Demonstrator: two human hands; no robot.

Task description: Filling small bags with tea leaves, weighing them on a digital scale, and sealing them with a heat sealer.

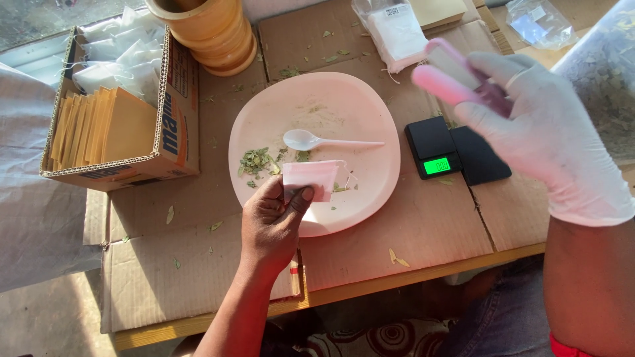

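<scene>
My left hand (272, 218), bare, pinches a small white sachet (309, 178) over the near edge of a pale pink plate (370, 106). A white plastic spoon (317, 141) and a small heap of crushed green leaves (256, 160) lie on the plate. My right hand (549, 139), in a white glove, is raised over the right side of the table and grips a pink and white handheld tool (453, 73), blurred by motion. A small black pocket scale (433, 147) with a lit green display sits just below the tool.
A cardboard box (177, 122) at the left holds brown envelopes and white sachets. A wooden mortar (211, 30) stands at the back. Clear bags (397, 30) lie at the back right, a big bag of dried leaves (605, 73) at the far right. Flattened cardboard (410, 225) covers the table.
</scene>
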